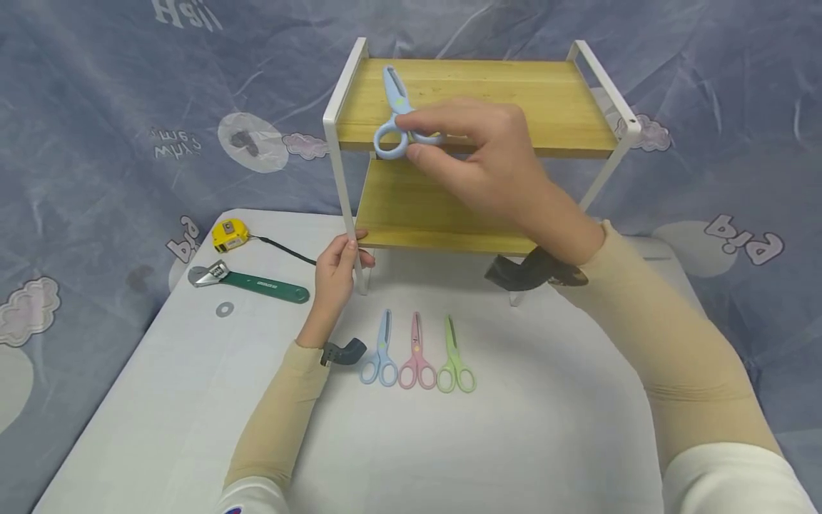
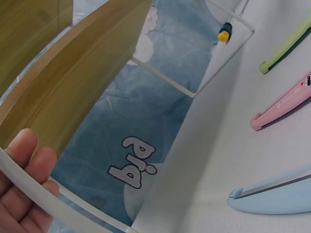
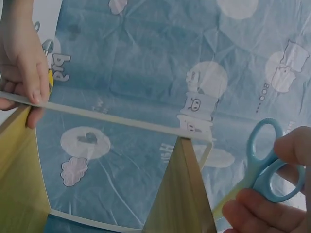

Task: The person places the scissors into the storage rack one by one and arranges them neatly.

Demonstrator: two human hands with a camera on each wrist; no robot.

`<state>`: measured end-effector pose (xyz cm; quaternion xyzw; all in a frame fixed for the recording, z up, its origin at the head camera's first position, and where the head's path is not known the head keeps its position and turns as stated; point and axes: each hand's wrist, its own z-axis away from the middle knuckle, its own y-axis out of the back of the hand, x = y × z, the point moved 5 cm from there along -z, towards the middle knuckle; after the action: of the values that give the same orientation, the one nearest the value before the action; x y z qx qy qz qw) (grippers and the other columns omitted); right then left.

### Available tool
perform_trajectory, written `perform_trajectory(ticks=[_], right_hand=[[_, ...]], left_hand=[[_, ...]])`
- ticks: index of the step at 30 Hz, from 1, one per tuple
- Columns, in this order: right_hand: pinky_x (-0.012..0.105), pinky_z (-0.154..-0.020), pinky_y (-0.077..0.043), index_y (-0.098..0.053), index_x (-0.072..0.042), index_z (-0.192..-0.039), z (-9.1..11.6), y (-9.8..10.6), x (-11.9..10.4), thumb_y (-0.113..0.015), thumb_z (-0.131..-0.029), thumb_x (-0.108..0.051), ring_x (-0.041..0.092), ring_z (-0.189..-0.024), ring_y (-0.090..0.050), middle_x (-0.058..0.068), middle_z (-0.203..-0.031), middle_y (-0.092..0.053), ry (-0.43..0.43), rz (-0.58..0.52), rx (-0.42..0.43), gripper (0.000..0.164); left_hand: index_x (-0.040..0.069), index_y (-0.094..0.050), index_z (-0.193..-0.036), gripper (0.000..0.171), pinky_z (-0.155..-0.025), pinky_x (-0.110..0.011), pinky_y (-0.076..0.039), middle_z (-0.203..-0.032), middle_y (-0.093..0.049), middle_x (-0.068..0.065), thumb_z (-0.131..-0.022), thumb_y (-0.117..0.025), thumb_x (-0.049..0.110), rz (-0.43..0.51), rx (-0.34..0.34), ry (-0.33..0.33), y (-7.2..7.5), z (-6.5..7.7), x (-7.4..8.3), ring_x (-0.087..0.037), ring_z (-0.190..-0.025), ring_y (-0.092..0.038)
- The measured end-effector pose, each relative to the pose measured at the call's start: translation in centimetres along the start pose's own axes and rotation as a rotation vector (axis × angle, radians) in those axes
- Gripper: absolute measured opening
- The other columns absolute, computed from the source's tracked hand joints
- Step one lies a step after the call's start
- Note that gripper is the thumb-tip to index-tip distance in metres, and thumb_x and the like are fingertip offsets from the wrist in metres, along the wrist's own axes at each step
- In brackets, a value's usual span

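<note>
My right hand (image 1: 491,160) pinches a pair of light blue scissors (image 1: 397,100) by the handles, tips pointing away, over the front left of the upper board (image 1: 494,82) of a two-tier shelf. In the right wrist view the finger loops of these scissors (image 3: 251,145) show between thumb and fingers. Lower down, my left hand (image 1: 335,275) grips the shelf's white front left leg (image 1: 343,193) beside the lower board (image 1: 424,200). Before the shelf, blue scissors (image 1: 383,350), pink scissors (image 1: 417,351) and green scissors (image 1: 453,353) lie in a row, tips toward it.
On the left of the white table (image 1: 526,428) lie a yellow tape measure (image 1: 230,234) with a black strap, a green-handled adjustable wrench (image 1: 266,286) and a grey washer (image 1: 225,309). A printed blue-grey cloth (image 1: 270,78) hangs behind. The shelf's white side frames rise above its upper board.
</note>
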<state>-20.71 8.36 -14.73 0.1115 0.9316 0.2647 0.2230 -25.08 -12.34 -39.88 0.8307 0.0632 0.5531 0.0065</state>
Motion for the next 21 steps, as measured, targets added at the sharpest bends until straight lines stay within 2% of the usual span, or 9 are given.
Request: perform_trajectory(ticks=[5,8,11,15,21], right_hand=[[0.02,-0.085,-0.058,-0.079,-0.01,-0.112,-2.4,-1.5,0.9,-0.067,-0.093,-0.011,0.008,-0.101,-0.072,0.005,-0.11,-0.079,-0.146,0.054,-0.091,0.023],[0.013,-0.069,-0.049,-0.079,-0.013,-0.115,-3.5,-2.2,1.4,-0.065,-0.094,-0.016,0.008,-0.078,-0.067,0.003,-0.109,-0.079,-0.201,0.122,-0.157,0.025],[0.018,-0.057,-0.036,-0.078,-0.015,-0.118,-4.2,-2.8,1.9,-0.062,-0.096,-0.02,0.01,-0.069,-0.062,0.001,-0.107,-0.079,-0.248,0.176,-0.223,0.028],[0.019,-0.057,-0.035,-0.077,-0.014,-0.12,-4.8,-3.3,2.6,-0.062,-0.097,-0.021,0.008,-0.071,-0.064,0.004,-0.107,-0.079,-0.286,0.208,-0.263,0.029],[0.021,-0.061,-0.035,-0.074,-0.017,-0.125,-5.2,-3.6,3.3,-0.062,-0.098,-0.023,0.006,-0.065,-0.053,0.003,-0.112,-0.078,-0.337,0.238,-0.307,0.03]], left_hand=[[-0.008,-0.064,-0.125,0.031,-0.082,-0.022,-0.056,-0.077,-0.072,-0.014,-0.109,-0.043,0.008,0.016,0.007,-0.026,0.0,0.0,0.0,-0.017,-0.074,-0.072],[-0.008,-0.064,-0.124,0.031,-0.081,-0.022,-0.056,-0.077,-0.072,-0.016,-0.109,-0.044,0.009,0.025,0.002,-0.05,0.0,0.1,0.0,-0.012,-0.073,-0.071],[-0.008,-0.064,-0.124,0.031,-0.082,-0.023,-0.057,-0.079,-0.071,-0.02,-0.109,-0.044,0.011,0.033,-0.008,-0.065,0.1,0.1,-0.1,-0.009,-0.073,-0.071],[-0.008,-0.063,-0.124,0.032,-0.082,-0.022,-0.057,-0.078,-0.072,-0.016,-0.109,-0.045,0.013,0.029,-0.016,-0.069,0.1,-0.1,-0.1,-0.011,-0.074,-0.071],[-0.008,-0.064,-0.124,0.032,-0.081,-0.023,-0.058,-0.075,-0.072,-0.004,-0.109,-0.045,0.013,0.037,-0.011,-0.065,0.1,0.0,0.1,-0.017,-0.075,-0.072]])
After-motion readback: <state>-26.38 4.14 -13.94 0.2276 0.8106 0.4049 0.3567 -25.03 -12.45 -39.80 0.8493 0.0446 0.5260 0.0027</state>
